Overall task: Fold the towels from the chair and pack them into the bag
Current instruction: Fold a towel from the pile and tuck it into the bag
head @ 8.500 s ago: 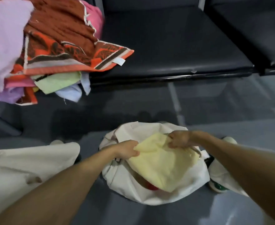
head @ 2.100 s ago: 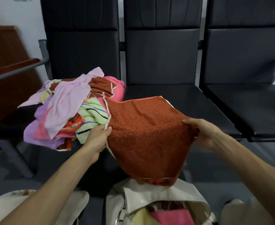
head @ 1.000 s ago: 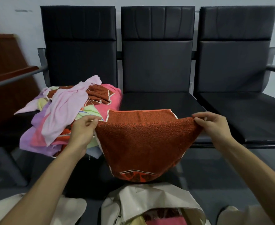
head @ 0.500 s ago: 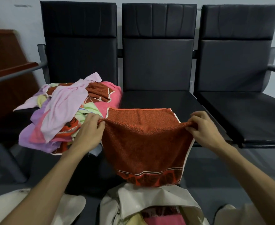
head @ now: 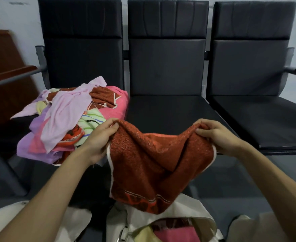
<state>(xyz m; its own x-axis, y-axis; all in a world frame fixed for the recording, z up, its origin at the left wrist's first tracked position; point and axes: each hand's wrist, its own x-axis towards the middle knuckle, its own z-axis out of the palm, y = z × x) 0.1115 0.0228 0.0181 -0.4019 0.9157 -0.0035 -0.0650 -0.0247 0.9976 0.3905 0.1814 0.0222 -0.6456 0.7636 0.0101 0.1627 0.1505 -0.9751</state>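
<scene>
A rust-red towel [head: 154,165] with a patterned border hangs doubled over between my hands, above the bag. My left hand [head: 100,137] pinches its top left corner and my right hand [head: 217,137] pinches its top right corner; the middle sags between them. On the left chair seat lies a loose pile of towels [head: 70,116] in pink, lilac, green stripes and red. The cream cloth bag [head: 182,212] stands open on the floor at the bottom, with a pink and a yellow towel inside.
Three joined black chairs [head: 168,109] stand against the wall; the middle and right seats are bare. A brown wooden panel [head: 5,67] is at the far left. My knees in light trousers [head: 259,227] flank the bag.
My hands have moved closer together, so the towel's top edge now sags in the middle. Earlier I placed a yellow towel in the bag and picked up this red one.
</scene>
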